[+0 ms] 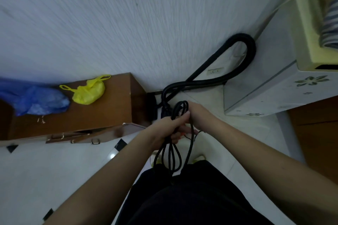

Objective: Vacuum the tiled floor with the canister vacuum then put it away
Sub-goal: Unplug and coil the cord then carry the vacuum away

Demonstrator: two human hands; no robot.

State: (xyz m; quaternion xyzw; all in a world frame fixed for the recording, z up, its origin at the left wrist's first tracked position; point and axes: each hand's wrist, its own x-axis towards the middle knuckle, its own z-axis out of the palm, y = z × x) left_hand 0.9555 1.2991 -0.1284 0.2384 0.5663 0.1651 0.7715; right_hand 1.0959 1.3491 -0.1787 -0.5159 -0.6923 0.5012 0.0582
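Both hands are meeting in front of the body, gripping a bundle of looped black cord.

The left hand [169,128] is coming in from the lower left on a bare, outstretched forearm, its fingers curling round the coiled cord [172,144], whose loops are hanging below the fist. The right hand [196,115] is reaching in from the lower right, also bare-armed, its fingers closing on the cord's upper loops just beside the left hand, the two hands touching.

home room, wooden dresser [102,107], tiled floor [54,166]
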